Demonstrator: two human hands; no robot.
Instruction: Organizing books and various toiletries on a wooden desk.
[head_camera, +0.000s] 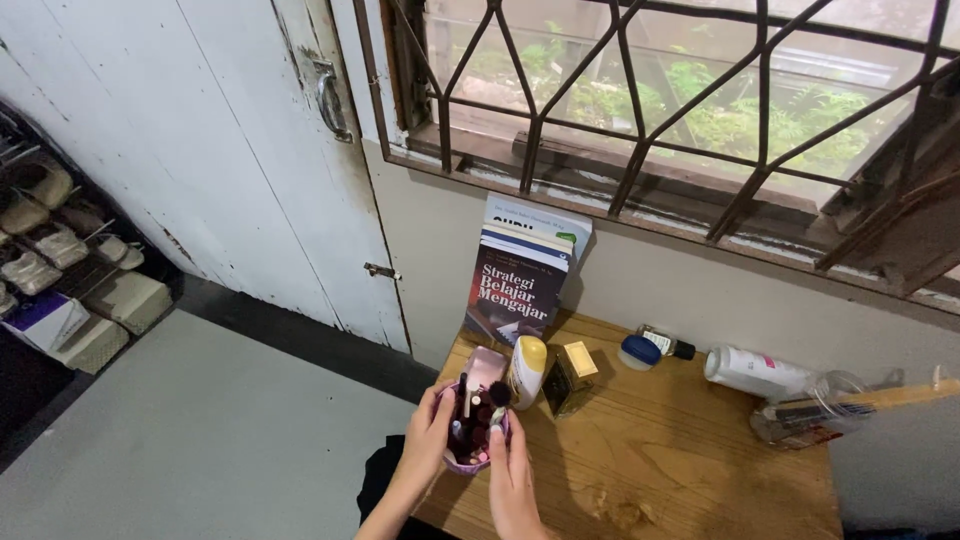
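Cradling a small pink-purple pouch (478, 440) full of makeup brushes and pencils, the left hand (430, 436) curls its fingers around the pouch's left side at the near left corner of the wooden bench (680, 450). The right hand (511, 470) lies just beside the pouch on its right, its fingertips pinched closed on a dark-tipped brush (498, 398) that stands upright out of the pouch. Pouch and both hands sit at the bench's front edge, close to the person's body, with a patch of dark clothing showing below the left wrist. Just behind the pouch a pale pink case (486, 366) leans upright, and touching its right side stands a white bottle with a yellow cap (527, 371). Next to that bottle, a little apart, is a small dark box with a gold top (570, 378). Several books (525, 280) stand propped against the wall at the back left of the bench, the front one dark with a red cover. Farther right along the back lie a round blue-lidded jar (638, 351), a small dark bottle (667, 344) and a white bottle on its side (757, 373), then a clear plastic bag (815, 410) with a wooden stick across it. Above the bench a window with a metal grille (640, 110) looks out on greenery. To the left are a white door (200, 150) with a metal handle, a grey floor, and a shoe rack (50, 240) holding pale shoes.
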